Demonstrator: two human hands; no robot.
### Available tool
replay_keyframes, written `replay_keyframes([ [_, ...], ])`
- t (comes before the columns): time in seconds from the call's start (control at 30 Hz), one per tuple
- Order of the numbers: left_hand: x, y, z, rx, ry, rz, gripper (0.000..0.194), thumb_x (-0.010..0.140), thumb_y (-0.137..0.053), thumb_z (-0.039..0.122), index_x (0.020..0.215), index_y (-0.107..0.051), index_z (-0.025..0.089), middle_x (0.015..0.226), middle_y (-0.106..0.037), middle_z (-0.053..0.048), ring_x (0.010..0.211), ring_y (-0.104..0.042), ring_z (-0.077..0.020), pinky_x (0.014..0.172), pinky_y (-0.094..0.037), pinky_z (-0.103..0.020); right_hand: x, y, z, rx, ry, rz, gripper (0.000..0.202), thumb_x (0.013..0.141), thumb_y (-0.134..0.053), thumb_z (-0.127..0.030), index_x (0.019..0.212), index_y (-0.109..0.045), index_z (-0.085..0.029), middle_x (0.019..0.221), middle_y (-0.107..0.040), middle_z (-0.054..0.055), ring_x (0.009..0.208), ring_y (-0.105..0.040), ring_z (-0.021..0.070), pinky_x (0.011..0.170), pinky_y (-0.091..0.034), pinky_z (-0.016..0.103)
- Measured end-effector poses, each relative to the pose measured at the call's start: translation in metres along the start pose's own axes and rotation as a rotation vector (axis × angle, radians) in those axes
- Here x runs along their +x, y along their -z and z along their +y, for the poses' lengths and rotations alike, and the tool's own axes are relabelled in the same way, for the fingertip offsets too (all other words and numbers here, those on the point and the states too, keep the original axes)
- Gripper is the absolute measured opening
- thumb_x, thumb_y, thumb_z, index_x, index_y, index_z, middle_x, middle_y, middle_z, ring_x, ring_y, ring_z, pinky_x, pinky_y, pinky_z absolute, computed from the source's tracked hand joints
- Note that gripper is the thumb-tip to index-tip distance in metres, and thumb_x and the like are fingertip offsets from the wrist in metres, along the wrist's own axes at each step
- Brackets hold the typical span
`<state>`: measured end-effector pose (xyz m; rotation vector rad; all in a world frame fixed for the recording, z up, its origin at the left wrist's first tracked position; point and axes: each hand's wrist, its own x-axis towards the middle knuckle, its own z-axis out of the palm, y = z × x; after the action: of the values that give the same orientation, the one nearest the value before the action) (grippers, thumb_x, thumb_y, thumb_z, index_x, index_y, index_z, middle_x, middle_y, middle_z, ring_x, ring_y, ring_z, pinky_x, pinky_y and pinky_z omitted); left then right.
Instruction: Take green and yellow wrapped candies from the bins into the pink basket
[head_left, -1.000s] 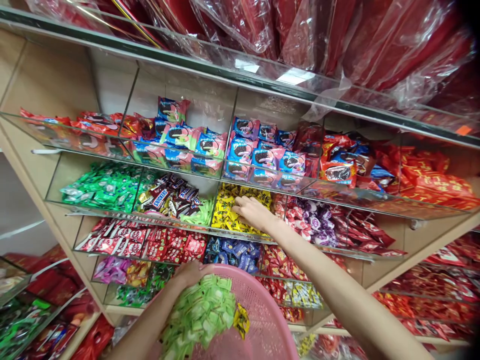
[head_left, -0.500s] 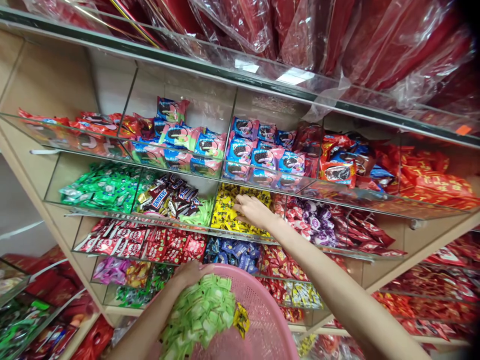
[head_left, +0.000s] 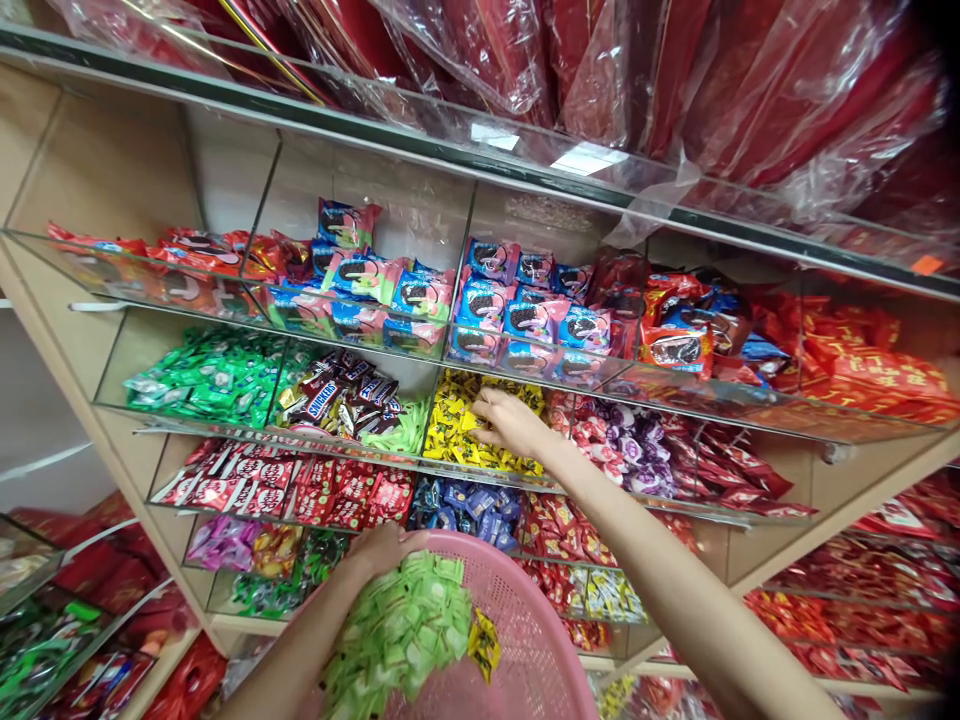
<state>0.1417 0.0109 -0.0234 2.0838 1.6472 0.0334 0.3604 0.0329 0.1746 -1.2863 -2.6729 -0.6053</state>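
Yellow sweets (head_left: 452, 428): right hand (head_left: 504, 418) at the pile

Yellow sweets lie heaped in a glass-divided shelf compartment. Apparent step: picking from this heap. The right hand rests on it, back upward, fingers curled; whether a sweet is pinched cannot be determined. The next move appears to call for securing the pick, then lifting clear of the glass front edge (head_left: 480, 471). The right forearm slants in from the lower right, elbow nearly straight.

Below and nearer the wearer, the left hand (head_left: 381, 552) clasps the rim of a pink basket (head_left: 536, 625); the undersides of its fingers are hidden. The left forearm rises from the lower left. The basket holds pale-green packets (head_left: 409, 625), with a few yellow pieces (head_left: 484, 645) beside them.

Adjoining the compartment: chocolate bars (head_left: 324, 400) to the left, purple-wrapped sweets (head_left: 637, 440) to the right, blue cookie packets (head_left: 491, 300) above.
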Motion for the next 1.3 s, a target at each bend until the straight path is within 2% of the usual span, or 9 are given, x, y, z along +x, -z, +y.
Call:
replay_keyframes([
  [0.1, 0.000, -0.001, -0.001, -0.003, 0.009, 0.005, 0.065, 0.065, -0.024, 0.074, 0.075, -0.062, 0.022, 0.087, -0.067, -0.010, 0.081, -0.061, -0.0268, 0.065, -0.041, -0.032, -0.003, 0.002, 0.006, 0.109, -0.095, 0.062, 0.028, 0.079, -0.047, -0.040, 0.090, -0.054, -0.015, 0.085, -0.053, 0.006, 0.078, -0.048, 0.0150, 0.067, -0.033, 0.024],
  [0.2, 0.000, -0.001, -0.002, -0.005, 0.011, 0.006, 0.065, 0.065, -0.025, 0.073, 0.076, -0.062, 0.022, 0.087, -0.067, -0.010, 0.081, -0.060, -0.0266, 0.065, -0.041, -0.032, -0.002, 0.004, 0.007, 0.179, -0.295, 0.086, 0.033, 0.080, -0.041, -0.043, 0.092, -0.054, -0.015, 0.077, -0.056, 0.004, 0.070, -0.050, 0.0139, 0.060, -0.031, 0.023],
  [0.3, 0.000, -0.001, -0.001, -0.008, 0.003, 0.002, 0.064, 0.066, -0.025, 0.073, 0.076, -0.062, 0.021, 0.088, -0.066, -0.009, 0.081, -0.061, -0.0258, 0.065, -0.041, -0.031, 0.004, 0.005, 0.001, 0.177, -0.456, 0.031, 0.033, 0.079, -0.041, -0.044, 0.087, -0.056, -0.016, 0.074, -0.058, 0.004, 0.068, -0.052, 0.0148, 0.057, -0.029, 0.023],
  [0.4, 0.000, -0.002, -0.002, -0.004, 0.000, 0.007, 0.064, 0.066, -0.025, 0.073, 0.077, -0.062, 0.022, 0.087, -0.067, -0.009, 0.081, -0.061, -0.0258, 0.065, -0.041, -0.031, 0.014, 0.004, -0.009, 0.148, -0.542, -0.036, 0.032, 0.076, -0.044, -0.044, 0.086, -0.058, -0.016, 0.079, -0.061, 0.007, 0.073, -0.055, 0.0172, 0.057, -0.030, 0.024],
  [0.63, 0.006, -0.009, -0.010, -0.030, 0.010, 0.009, 0.065, 0.064, -0.026, 0.074, 0.077, -0.063, 0.023, 0.088, -0.068, -0.006, 0.085, -0.061, -0.0235, 0.068, -0.040, -0.027, 0.025, -0.001, -0.026, 0.119, -0.517, -0.083, 0.027, 0.076, -0.046, -0.038, 0.093, -0.055, -0.019, 0.091, -0.061, 0.009, 0.080, -0.057, 0.0205, 0.057, -0.033, 0.025],
  [0.9, 0.005, -0.008, -0.009, -0.041, 0.017, 0.005, 0.068, 0.063, -0.026, 0.075, 0.082, -0.063, 0.022, 0.092, -0.067, -0.008, 0.085, -0.061, -0.0241, 0.068, -0.041, -0.029, 0.018, -0.005, -0.016, 0.090, -0.572, -0.147, 0.031, 0.078, -0.043, -0.040, 0.097, -0.054, -0.018, 0.096, -0.060, 0.011, 0.086, -0.056, 0.0209, 0.063, -0.035, 0.026],
  [1.17, 0.003, -0.005, -0.007, -0.033, -0.004, 0.012, 0.070, 0.063, -0.024, 0.076, 0.083, -0.063, 0.022, 0.089, -0.067, -0.010, 0.083, -0.061, -0.0258, 0.066, -0.041, -0.030, 0.019, 0.002, -0.032, -0.042, -0.461, -0.108, 0.022, 0.076, -0.050, -0.028, 0.095, -0.054, -0.017, 0.093, -0.060, 0.012, 0.092, -0.053, 0.0226, 0.070, -0.039, 0.029],
  [1.3, 0.003, -0.004, -0.007, -0.026, -0.006, 0.012, 0.069, 0.063, -0.025, 0.076, 0.083, -0.063, 0.022, 0.090, -0.067, -0.010, 0.084, -0.061, -0.0263, 0.067, -0.041, -0.030, 0.022, 0.002, -0.041, -0.090, -0.470, -0.110, 0.020, 0.075, -0.052, -0.026, 0.091, -0.057, -0.014, 0.094, -0.059, 0.014, 0.093, -0.052, 0.0246, 0.072, -0.040, 0.033],
])
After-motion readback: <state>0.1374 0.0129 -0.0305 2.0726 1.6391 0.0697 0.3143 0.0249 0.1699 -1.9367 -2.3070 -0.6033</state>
